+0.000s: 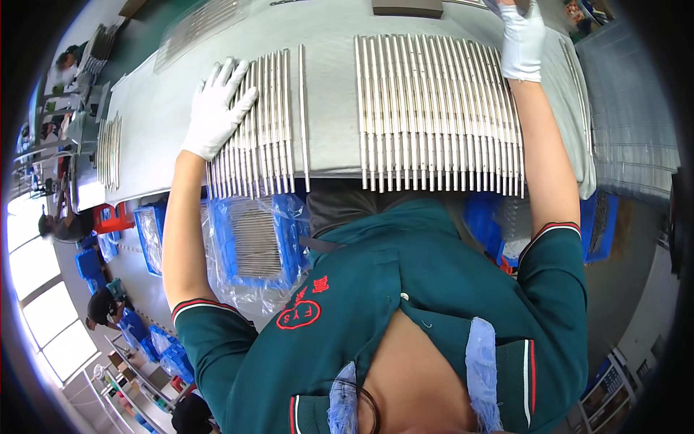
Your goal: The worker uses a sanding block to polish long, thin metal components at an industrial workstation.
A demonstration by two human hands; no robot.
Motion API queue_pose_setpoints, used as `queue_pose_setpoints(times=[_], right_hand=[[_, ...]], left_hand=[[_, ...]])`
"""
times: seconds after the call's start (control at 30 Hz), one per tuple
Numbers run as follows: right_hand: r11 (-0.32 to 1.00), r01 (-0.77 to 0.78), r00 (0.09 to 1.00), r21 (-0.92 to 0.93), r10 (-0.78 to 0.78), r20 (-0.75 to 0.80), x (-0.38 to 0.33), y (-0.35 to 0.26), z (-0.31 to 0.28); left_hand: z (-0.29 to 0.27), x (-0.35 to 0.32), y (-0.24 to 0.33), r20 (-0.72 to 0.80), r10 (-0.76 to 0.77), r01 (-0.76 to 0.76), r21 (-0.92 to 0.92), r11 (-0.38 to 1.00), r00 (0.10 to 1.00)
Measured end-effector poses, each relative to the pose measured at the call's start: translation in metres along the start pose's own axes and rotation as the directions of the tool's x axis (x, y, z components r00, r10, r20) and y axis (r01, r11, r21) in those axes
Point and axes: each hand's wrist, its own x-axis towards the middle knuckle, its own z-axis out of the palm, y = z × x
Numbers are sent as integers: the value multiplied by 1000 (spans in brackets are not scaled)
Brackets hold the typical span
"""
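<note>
Rods (pixel 440 112) line the worktop (pixel 330 101); we rest our left hand (pixel 217 105), splayed, on some; we cannot tell whether our right hand (pixel 525 42) grasps anything.

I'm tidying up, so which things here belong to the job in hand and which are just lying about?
Likely in the job:
left row of rods, partly under left hand
right row of rods
single rod between them

Apparently just lying about:
dark flat block
clear plastic piece

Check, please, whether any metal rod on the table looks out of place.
One single rod stands out: it lies apart, just right of the row under the left hand, whose rods lie close together.
</note>
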Motion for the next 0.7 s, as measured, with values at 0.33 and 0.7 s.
queue_pose_setpoints(times=[0.33,0.7], right_hand=[[857,165,978,-487,-79,193,19,-10,-52],[760,214,780,-613,245,576,-60,-96,-153]], left_hand=[[11,18,47,-56,19,-22,-54,998,998],[16,15,39,-110,196,-179,147,973,974]])
